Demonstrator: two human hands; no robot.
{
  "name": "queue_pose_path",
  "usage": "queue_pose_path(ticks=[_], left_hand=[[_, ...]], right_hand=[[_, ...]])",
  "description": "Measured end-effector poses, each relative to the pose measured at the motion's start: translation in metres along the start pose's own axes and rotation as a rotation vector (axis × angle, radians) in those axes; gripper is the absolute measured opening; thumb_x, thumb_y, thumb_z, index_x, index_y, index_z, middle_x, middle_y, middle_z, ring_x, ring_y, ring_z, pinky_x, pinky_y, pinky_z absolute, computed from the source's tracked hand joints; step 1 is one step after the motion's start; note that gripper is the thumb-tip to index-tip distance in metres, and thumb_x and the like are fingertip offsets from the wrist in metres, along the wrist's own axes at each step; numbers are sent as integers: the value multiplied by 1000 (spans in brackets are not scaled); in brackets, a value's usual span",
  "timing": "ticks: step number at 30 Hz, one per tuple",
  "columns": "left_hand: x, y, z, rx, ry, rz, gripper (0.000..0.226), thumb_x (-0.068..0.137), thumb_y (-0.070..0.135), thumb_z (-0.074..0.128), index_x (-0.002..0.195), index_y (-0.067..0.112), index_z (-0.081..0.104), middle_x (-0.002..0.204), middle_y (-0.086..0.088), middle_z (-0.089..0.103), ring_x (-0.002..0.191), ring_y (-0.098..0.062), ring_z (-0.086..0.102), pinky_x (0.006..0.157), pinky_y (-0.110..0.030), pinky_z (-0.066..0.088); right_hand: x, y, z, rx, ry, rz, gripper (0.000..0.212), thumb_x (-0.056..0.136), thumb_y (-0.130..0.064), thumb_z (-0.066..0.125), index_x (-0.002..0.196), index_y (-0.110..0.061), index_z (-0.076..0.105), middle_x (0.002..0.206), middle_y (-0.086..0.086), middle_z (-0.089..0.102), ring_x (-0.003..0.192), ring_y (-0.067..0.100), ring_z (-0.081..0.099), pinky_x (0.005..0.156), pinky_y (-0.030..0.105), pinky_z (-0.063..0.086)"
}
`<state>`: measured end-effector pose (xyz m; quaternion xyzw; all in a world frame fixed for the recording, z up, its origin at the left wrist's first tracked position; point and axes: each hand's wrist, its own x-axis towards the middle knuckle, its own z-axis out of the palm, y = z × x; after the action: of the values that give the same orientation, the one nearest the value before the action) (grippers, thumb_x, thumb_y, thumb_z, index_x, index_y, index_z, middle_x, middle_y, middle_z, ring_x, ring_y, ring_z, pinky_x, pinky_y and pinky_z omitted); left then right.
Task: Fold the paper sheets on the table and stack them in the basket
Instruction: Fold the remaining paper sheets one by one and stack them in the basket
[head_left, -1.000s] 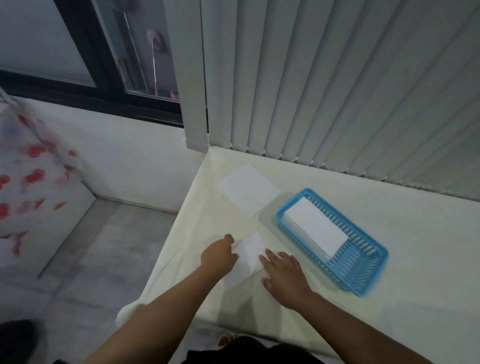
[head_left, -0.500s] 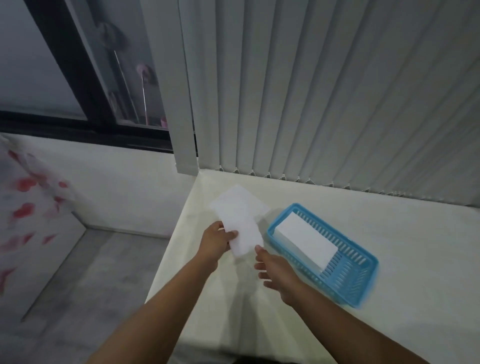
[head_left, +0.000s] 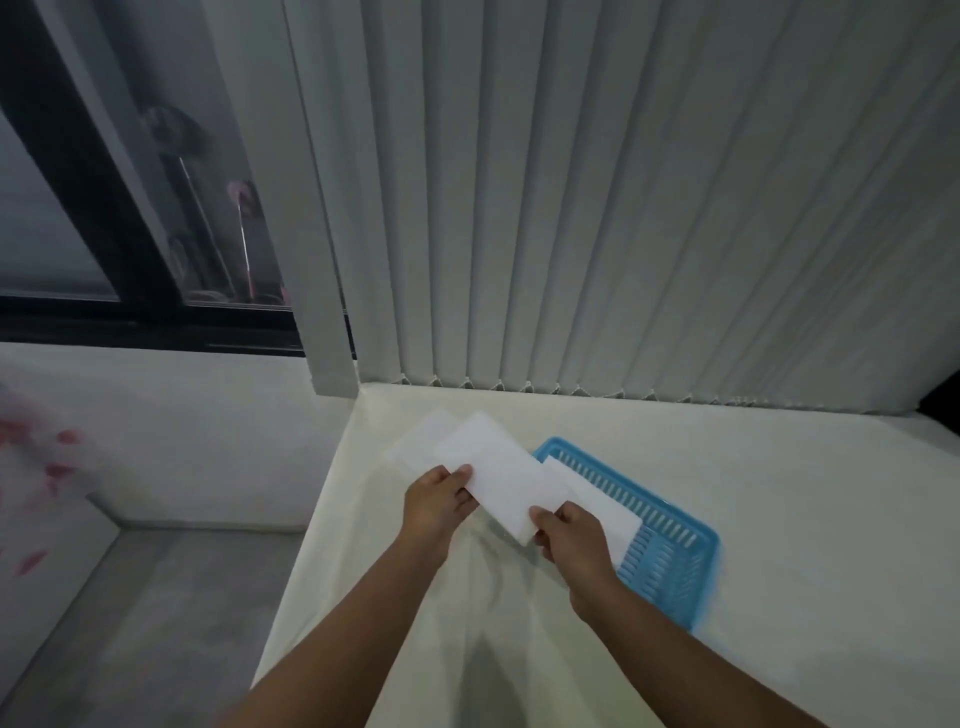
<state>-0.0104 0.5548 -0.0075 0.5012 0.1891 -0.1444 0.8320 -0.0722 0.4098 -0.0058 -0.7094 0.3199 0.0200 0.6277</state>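
Across the back hang pale vertical blinds, their lower ends reaching the far edge of a cream-covered table; to the left a dark-framed window sits above a white wall, with a grey floor below; on the table, right of centre, a blue slatted basket lies at an angle, and a white stack of folded paper rests inside it, filling its far-left part; a flat paper sheet lies on the table near the far-left corner, just beyond the basket and partly hidden; in front of it a folded sheet is held aslant off the table, its right part overlapping the basket's left corner and the stack in this view; the left hand pinches the folded sheet's left edge, thumb on top and fingers curled beneath; the right hand grasps its near corner the same way, thumb on top, just in front of the basket
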Motion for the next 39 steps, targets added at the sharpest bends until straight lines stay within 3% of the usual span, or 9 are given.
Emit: queue_pose_path(ticks=[5,9,13,19,23,27,30,33,39], left_hand=[[8,-18,33,78,-61,-29,3,90,4,59,92,3,58,97,-12,70,87,-22,68,71,-26,59],[22,-25,47,161,-84,-69,21,89,8,62,72,10,50,86,-11,66,78,-20,65,76,-28,57],[36,-23,54,388,-73,-70,6,89,10,63,93,7,61,83,-9,66,68,-14,63,67,-22,53],[52,-20,60,768,-152,-4,6,84,12,67,82,7,66,65,-6,63,59,-15,56,70,-31,48],[56,-26,66,689,-168,-72,6,89,12,63,89,8,60,71,-7,66,57,-11,63,56,-19,53],[53,-29,76,542,-218,-196,8,95,13,53,99,6,54,77,-12,70,56,-11,69,52,-21,56],[51,-28,82,429,-266,-276,9,98,11,48,93,6,54,81,-14,69,69,-17,69,60,-23,57],[55,-28,83,428,-300,-309,8,98,12,49,99,5,53,85,-14,69,77,-19,69,65,-24,57],[61,-32,75,401,-297,-371,6,96,12,52,99,7,55,72,-8,74,63,-11,71,55,-20,57]], right_hand=[[7,2,-21,178,97,64,29,90,-17,63,68,-12,45,65,5,48,61,17,45,61,30,43],[14,11,-43,154,198,77,25,90,-16,63,68,-9,52,67,6,50,60,18,46,60,29,43],[20,22,-68,205,269,108,17,89,-11,63,73,-9,60,69,6,58,63,17,51,60,29,44],[35,32,-86,166,344,115,22,86,-6,63,65,-14,66,69,4,67,59,13,53,56,24,41],[40,37,-84,92,348,132,29,86,-13,65,57,-15,63,64,2,66,58,15,54,64,31,43],[35,42,-77,-20,325,144,27,85,-26,68,61,-14,66,70,4,70,64,19,59,75,36,50],[30,43,-76,-55,301,163,31,85,-37,66,73,-9,70,74,4,73,65,15,61,65,30,46],[30,40,-77,3,278,217,31,86,-39,64,74,-10,69,77,4,73,63,15,58,59,27,42],[41,38,-83,322,247,393,15,82,-12,70,70,-12,60,59,2,51,44,10,33,35,15,20]])
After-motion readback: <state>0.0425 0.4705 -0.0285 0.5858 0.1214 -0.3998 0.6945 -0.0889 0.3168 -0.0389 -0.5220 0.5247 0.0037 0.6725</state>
